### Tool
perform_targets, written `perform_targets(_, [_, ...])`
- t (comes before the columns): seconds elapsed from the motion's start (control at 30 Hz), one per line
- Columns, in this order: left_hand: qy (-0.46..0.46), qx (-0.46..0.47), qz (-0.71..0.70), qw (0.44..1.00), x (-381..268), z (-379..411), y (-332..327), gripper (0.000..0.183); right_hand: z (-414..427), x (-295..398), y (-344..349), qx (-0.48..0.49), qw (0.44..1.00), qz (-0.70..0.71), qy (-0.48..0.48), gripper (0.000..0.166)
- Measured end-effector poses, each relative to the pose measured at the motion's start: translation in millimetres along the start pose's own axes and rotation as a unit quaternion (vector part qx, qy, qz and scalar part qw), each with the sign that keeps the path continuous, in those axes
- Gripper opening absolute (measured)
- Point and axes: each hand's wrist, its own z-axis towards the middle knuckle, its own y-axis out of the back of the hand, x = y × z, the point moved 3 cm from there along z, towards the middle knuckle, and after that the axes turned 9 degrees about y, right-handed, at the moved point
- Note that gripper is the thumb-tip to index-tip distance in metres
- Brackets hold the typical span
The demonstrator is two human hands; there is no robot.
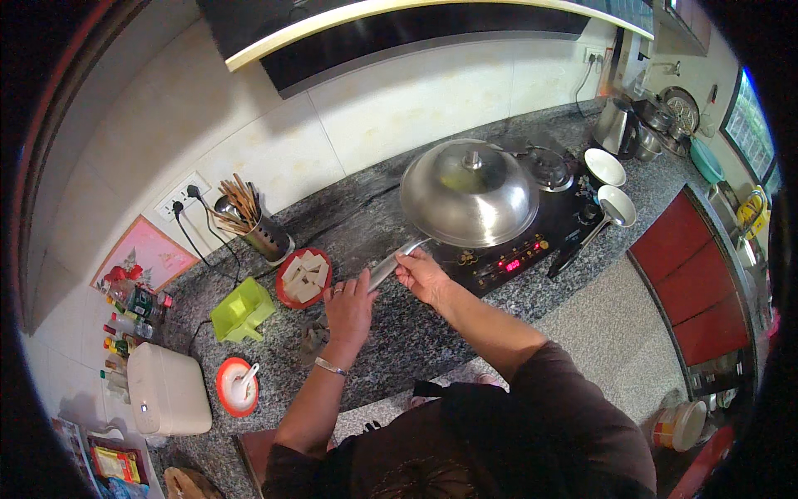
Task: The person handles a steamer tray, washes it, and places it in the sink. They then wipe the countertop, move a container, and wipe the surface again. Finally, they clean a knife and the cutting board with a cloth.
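Note:
A wok with a domed steel lid [471,193] sits on the black induction cooktop [492,268], whose red display is lit. Its metal handle [383,271] points toward the front left. My right hand [424,274] grips that handle near the pan, thumb on top. My left hand [349,309], with a ring and a wrist bangle, rests its fingers at the handle's far end; whether they close round it is hidden. Just left of it stands a red-rimmed plate of pale white slices [304,279]. What lies under the lid is hidden.
At left are a green plastic basket [242,310], a red-rimmed bowl with a white spoon [237,387], a steel utensil holder [268,239] and a beige bin [168,390]. To the right, a ladle [601,227] rests in a white bowl [625,203], beside another bowl and a kettle [614,128].

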Motion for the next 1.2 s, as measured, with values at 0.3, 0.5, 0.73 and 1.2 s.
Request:
perform_targets(0.3, [0.007,-0.090,-0.111,0.990,40.2,-34.7,19.3,0.058,-36.3,-63.9,8.1,0.087,0.927,-0.347,0.109,0.033])
perform_targets(0.5, [0.186,0.002,-0.106,0.977,113.8,-150.9,-10.9,0.058,-64.2,-127.4,-53.1,0.331,0.549,-0.705,0.304,0.057])
perform_targets(0.73, [0.267,0.117,-0.082,0.953,153.5,-189.1,-30.7,0.070,-48.2,-181.0,-66.8,0.452,0.458,-0.711,0.285,0.046])
perform_targets(1.2, [0.170,0.262,0.045,0.949,142.5,-161.2,-41.0,0.088,3.5,-70.5,-10.5,0.233,0.516,-0.747,0.348,0.047])
